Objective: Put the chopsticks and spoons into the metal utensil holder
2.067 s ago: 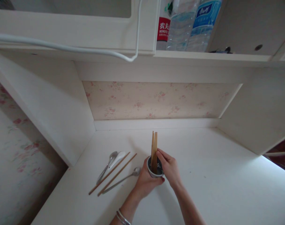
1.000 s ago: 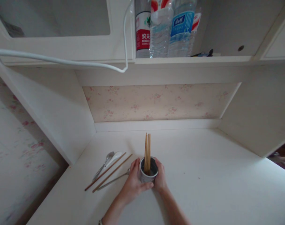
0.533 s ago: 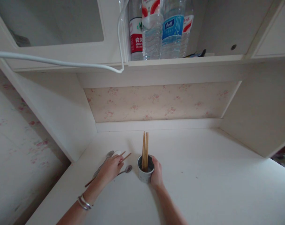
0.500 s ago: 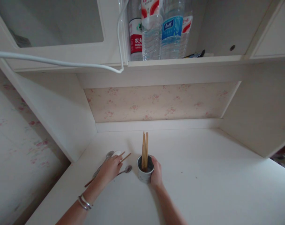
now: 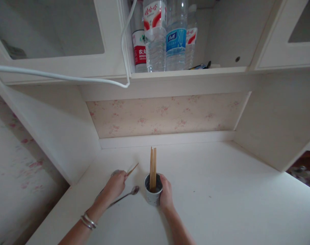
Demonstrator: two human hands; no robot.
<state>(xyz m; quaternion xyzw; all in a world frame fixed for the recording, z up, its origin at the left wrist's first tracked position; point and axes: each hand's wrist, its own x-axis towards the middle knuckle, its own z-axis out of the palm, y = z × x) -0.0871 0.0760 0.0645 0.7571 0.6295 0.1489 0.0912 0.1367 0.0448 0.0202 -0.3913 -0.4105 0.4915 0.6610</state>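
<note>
A small grey cup (image 5: pixel 152 197) stands on the white desk (image 5: pixel 221 204) with several wooden chopsticks (image 5: pixel 153 168) upright in it. My right hand (image 5: pixel 166 194) is wrapped round the cup's right side. To the left, my left hand (image 5: pixel 116 185) is closed on two loose chopsticks (image 5: pixel 133 168), whose tips stick out past the fingers. A metal spoon (image 5: pixel 124 196) lies on the desk between that hand and the cup. Another spoon (image 5: pixel 115 173) shows partly behind my left hand.
A shelf above holds several water bottles (image 5: pixel 167 37). A white cable (image 5: pixel 68 78) hangs across the upper cabinet front. Side panels enclose the desk left and right, and floral wallpaper (image 5: pixel 165 114) backs it.
My left hand let go of the cup, moved left and closed on the loose chopsticks lying on the desk. My right hand stayed on the cup. The view tilted upward.
</note>
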